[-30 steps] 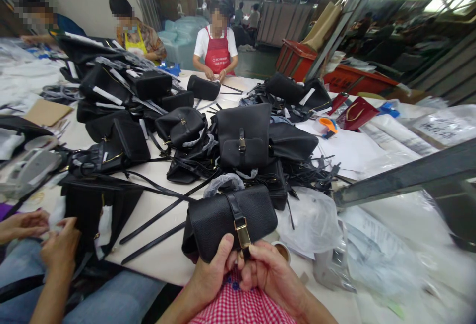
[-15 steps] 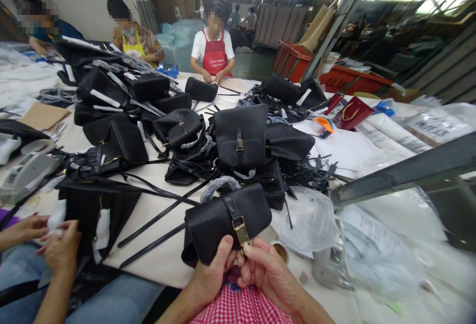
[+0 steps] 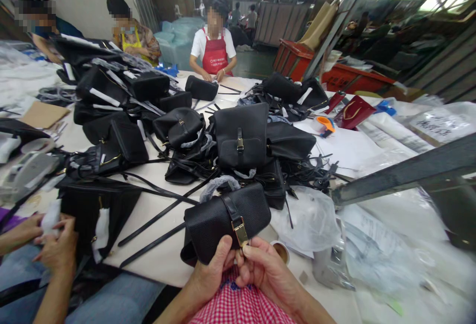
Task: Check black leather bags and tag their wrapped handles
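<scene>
A black leather bag point(image 3: 211, 220) lies tilted at the table's near edge, its front flap facing me. My left hand point(image 3: 213, 267) grips the lower edge of the flap, thumb on top and fingers beneath. At the gold buckle point(image 3: 240, 231) my right hand point(image 3: 264, 267) pinches the lower end with thumb and forefinger; whatever lies between those fingertips is too small to make out. The carry handle point(image 3: 220, 185), wrapped in clear plastic, arches behind the bag. Two black straps point(image 3: 156, 247) stretch out to its left.
Black backpacks point(image 3: 241, 135) are heaped across the table's middle and left. A co-worker's hands point(image 3: 55, 242) handle white wrapping at left. To the right are a tape dispenser point(image 3: 330, 259), plastic bags point(image 3: 308, 220), a tape roll point(image 3: 280, 252) and a slanting metal beam point(image 3: 405, 167).
My hands and the bag stay almost in place. At left, the co-worker's hands have shifted slightly with the white wrapping.
</scene>
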A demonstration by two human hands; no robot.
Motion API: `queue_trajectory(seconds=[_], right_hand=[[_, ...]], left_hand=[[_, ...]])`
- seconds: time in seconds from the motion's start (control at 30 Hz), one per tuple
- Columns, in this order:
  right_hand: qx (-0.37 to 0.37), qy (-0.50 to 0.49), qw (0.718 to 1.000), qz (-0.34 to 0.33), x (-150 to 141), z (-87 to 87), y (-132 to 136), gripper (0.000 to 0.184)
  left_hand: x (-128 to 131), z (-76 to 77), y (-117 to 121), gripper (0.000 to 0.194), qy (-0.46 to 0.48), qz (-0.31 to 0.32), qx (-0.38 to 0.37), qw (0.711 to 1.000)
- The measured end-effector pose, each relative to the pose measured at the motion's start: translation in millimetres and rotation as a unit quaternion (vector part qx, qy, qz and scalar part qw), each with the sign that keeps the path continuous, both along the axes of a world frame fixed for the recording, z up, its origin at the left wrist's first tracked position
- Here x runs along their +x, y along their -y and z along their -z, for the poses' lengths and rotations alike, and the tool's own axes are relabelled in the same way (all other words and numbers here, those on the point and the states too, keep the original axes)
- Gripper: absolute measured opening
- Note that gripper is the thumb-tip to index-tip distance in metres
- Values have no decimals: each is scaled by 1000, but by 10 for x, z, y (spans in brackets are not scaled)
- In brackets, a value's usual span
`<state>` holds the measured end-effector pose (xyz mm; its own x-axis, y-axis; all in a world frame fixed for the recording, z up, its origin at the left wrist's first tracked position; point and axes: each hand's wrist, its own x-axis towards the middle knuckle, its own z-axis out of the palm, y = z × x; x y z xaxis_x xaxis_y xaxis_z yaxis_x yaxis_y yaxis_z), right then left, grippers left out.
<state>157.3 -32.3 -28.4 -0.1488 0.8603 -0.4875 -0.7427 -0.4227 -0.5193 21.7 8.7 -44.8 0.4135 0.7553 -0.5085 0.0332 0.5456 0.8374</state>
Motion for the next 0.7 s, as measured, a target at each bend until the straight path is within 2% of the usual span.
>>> queue_trajectory(seconds=[0.2,0.43,0.7], right_hand=[[-16,7,1000,-7,-4,-24,-12,35],[-34,46,998,-1,-37,-76,-42,32],[-35,76,997,-2,-52,-80,-40,31]], left_hand=[[-45,64,27,64,-10,2,9,1000],[-57,106,30,59,-52,-14,63,997],[-34,72,23,60,-29,-19,29,999]])
